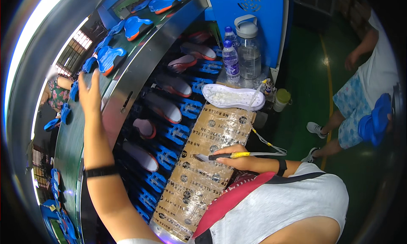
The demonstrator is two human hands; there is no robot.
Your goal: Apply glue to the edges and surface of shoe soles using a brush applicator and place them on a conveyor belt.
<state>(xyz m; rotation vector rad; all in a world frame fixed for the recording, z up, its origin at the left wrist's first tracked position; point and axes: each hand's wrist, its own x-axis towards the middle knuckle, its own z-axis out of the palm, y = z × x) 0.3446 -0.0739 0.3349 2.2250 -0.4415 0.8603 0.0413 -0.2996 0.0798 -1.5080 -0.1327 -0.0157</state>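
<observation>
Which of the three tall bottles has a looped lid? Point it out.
The big clear bottle, rightmost of the three: its pale lid is looped, while the two smaller bottles have plain blue caps.

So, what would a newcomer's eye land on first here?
Probably the bright blue, orange-heeled insoles along the green conveyor belt at left, with the open left hand beside one. Next, the white shoe sole at the far end of the brown, film-covered board; nearer, the right hand grips a black-handled, yellow-taped tool over that board.
</observation>
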